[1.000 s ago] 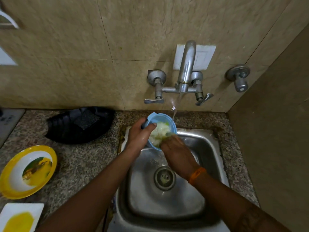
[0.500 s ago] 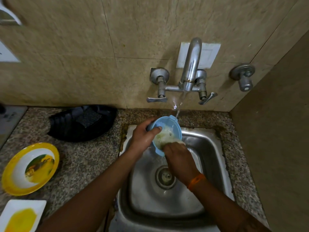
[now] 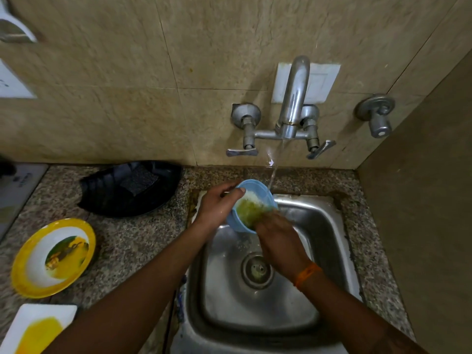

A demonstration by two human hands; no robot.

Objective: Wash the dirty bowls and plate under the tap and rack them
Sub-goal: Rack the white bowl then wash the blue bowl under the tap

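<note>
My left hand (image 3: 217, 208) grips the small light-blue plastic bowl (image 3: 251, 208) over the steel sink (image 3: 329, 226); my right hand (image 3: 278, 238) rubs inside it, fingers blurred, grip unclear

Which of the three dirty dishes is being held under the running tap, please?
The small blue bowl, gripped by the left hand over the sink; the yellow-rimmed bowl and white square plate sit on the counter.
</note>
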